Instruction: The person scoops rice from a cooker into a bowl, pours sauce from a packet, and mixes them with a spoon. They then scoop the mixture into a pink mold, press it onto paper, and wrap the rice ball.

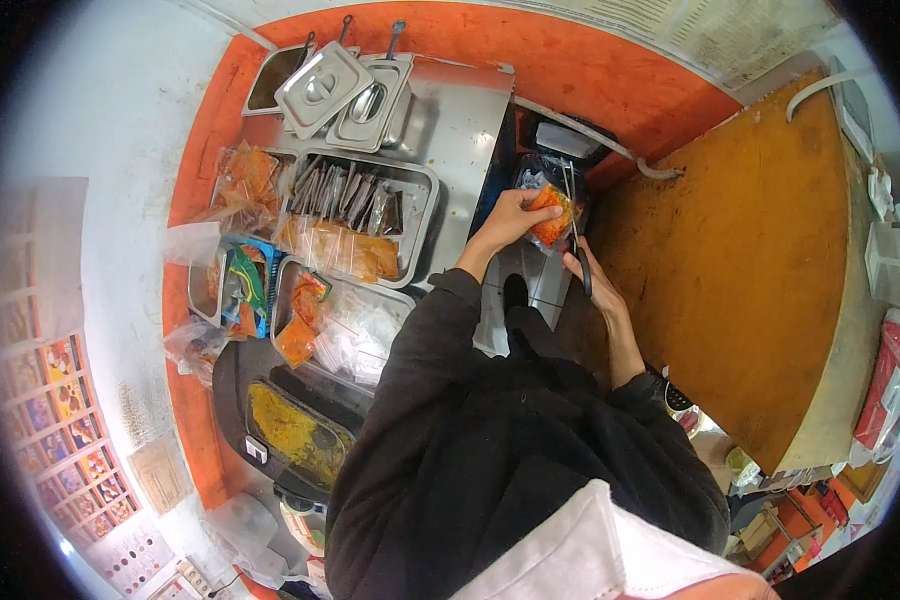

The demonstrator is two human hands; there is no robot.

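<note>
My left hand [515, 218] is closed on a clear plastic packet [552, 217] with orange-red food inside, gripping it by its left side. In my right hand [598, 277] is a pair of scissors [582, 262] with dark handles, its blades pointing away from me along the packet's right edge. The blades look parted, and they overlap the packet's corner in this view. Below both hands is a black-lined bin [538, 168] on the floor.
At left, a steel counter [460, 130] carries a tray [425, 215] of dark and orange packets, a second tray [395, 297] with clear bags, and lidded steel pans [370, 105]. A dark griddle [295, 425] is nearer me. A wooden board surface [730, 270] stands at right.
</note>
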